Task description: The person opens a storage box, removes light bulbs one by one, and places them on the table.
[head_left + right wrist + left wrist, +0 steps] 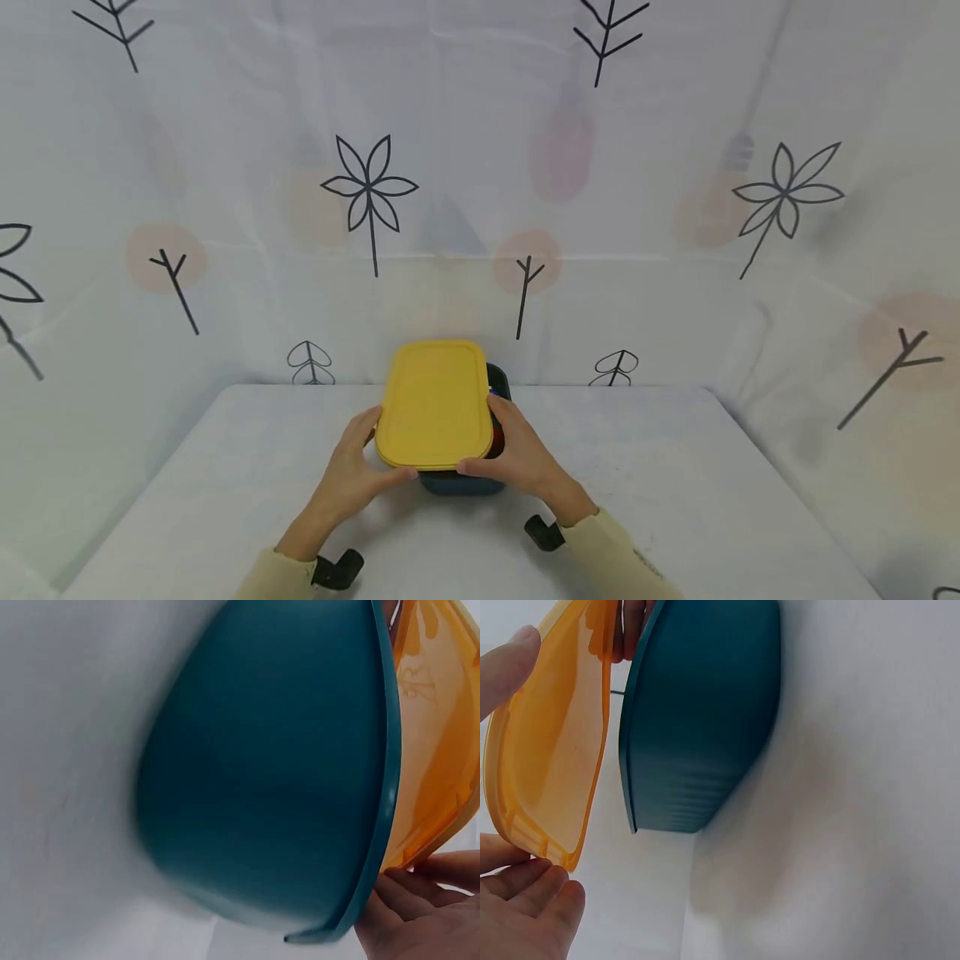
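A yellow rectangular lid (433,404) is held flat between both hands above a dark teal plastic container (465,486). My left hand (347,482) grips the lid's left edge and near corner, thumb at the front rim. On the other side, my right hand (523,454) holds the right edge, its thumb also at the front. In the left wrist view, a gap separates the lid (547,742) from the container's rim. Shifted left, the lid leaves a strip of the container's right side showing, with something red (497,437) inside; the lid hides the rest.
The container stands on a white-covered table (637,467). A pale cloth backdrop (465,183) printed with flowers and twigs rises behind the table's far edge. Black wrist-worn devices (339,570) sit below both sleeves.
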A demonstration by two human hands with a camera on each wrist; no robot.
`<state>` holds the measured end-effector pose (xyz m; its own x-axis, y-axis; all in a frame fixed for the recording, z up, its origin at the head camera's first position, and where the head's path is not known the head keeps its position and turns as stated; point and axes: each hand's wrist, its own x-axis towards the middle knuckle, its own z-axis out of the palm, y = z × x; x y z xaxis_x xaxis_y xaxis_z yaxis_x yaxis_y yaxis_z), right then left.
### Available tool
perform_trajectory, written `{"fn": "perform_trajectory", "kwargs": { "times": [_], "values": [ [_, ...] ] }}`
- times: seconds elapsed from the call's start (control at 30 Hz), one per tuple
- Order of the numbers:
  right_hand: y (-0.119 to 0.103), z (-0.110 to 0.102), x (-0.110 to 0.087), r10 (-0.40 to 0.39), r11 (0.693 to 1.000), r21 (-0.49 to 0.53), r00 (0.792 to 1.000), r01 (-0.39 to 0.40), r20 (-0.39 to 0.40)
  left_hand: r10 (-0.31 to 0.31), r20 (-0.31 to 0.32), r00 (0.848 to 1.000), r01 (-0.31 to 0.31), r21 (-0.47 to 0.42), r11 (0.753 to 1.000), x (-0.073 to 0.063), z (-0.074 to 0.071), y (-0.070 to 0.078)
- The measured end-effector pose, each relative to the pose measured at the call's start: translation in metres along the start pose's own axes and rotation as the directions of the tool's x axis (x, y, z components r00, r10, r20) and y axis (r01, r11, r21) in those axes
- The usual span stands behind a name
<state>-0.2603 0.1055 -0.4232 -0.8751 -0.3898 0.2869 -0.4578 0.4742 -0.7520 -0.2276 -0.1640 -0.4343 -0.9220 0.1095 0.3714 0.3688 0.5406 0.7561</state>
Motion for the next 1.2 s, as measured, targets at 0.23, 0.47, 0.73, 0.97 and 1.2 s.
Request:
{"fn": "perform_trajectory", "kwargs": {
  "times": [0.23, 0.47, 0.73, 0.97, 1.2],
  "values": [
    [-0.008, 0.01, 0.008, -0.072, 0.997, 0.035, 0.997, 0.071, 0.007, 0.036, 0.008, 0.999, -0.036, -0.039, 0.999, -0.001, -0.018, -0.009],
    [-0.017, 0.026, 0.017, -0.135, 0.989, 0.07, 0.991, 0.134, 0.019, 0.025, 0.011, 1.0, -0.025, -0.026, 0.999, -0.006, -0.036, -0.016],
    [-0.025, 0.042, 0.021, -0.066, 0.997, 0.033, 0.997, 0.066, 0.028, -0.008, 0.024, 1.0, 0.008, 0.01, 1.0, -0.011, -0.052, -0.028],
    [-0.034, 0.055, 0.028, -0.059, 0.998, 0.003, 0.998, 0.059, 0.031, -0.023, 0.022, 0.999, 0.023, 0.004, 1.0, -0.017, -0.064, -0.035],
    [-0.037, 0.065, 0.034, -0.047, 0.999, 0.021, 0.998, 0.046, 0.044, -0.048, 0.021, 0.999, 0.047, 0.008, 0.999, -0.021, -0.071, -0.042]
  ]
}}
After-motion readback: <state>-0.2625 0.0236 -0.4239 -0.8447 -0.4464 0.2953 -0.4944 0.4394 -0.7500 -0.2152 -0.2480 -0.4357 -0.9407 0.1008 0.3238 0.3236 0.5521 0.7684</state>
